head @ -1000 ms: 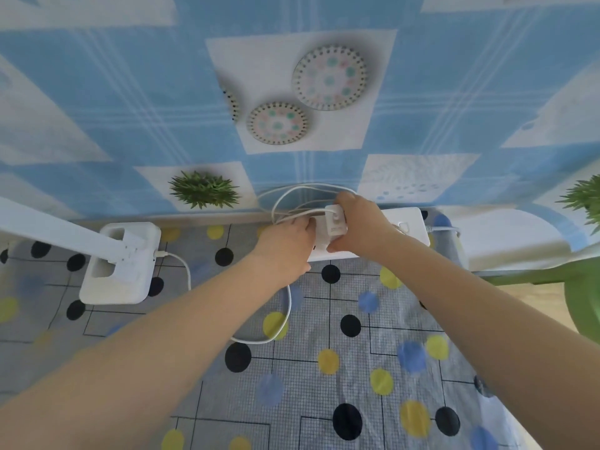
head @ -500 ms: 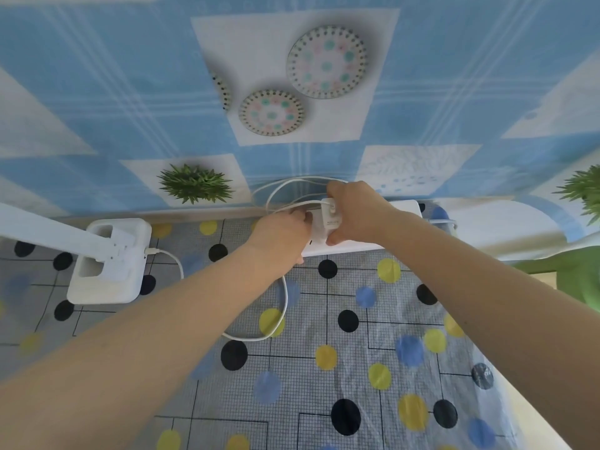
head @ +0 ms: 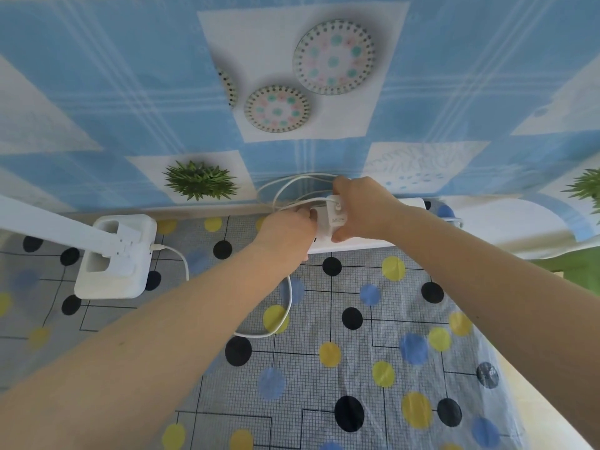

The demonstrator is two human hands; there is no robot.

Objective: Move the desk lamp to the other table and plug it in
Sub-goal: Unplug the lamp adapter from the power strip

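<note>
Head view: the white plastic desk lamp (head: 113, 254) stands at the table's left, its thin white cable (head: 279, 319) looping across; right hand (head: 367, 209) closed around the white square plug adapter (head: 337, 214), pressing toward the long white power strip (head: 373, 243) while left hand (head: 285, 232) braces it, grip unclear; wall crowds behind, open tablecloth in front

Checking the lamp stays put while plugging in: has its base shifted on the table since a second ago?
No. The lamp base sits by the same black dots of the tablecloth; only the camera moved.
</note>
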